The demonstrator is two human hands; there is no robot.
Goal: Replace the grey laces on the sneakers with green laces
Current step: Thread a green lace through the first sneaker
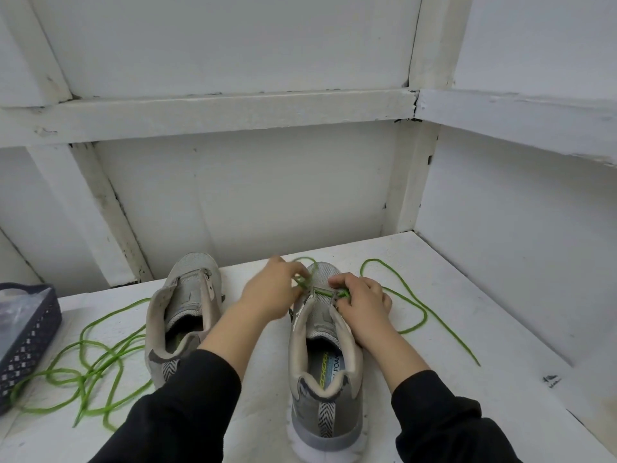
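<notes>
Two grey sneakers stand on a white table, heels toward me. The left sneaker (187,315) has no lace in it. A green lace (414,309) crosses the lowest eyelets of the right sneaker (325,349) and trails in loops over the table to the right. My left hand (270,292) pinches the lace at the shoe's left eyelets. My right hand (362,304) pinches the lace at the right eyelets. Both wrists lie over the shoes in black sleeves.
A second green lace (90,365) lies tangled on the table to the left. A dark perforated basket (28,339) holding clear plastic stands at the left edge. White walls with beams close in behind and on the right.
</notes>
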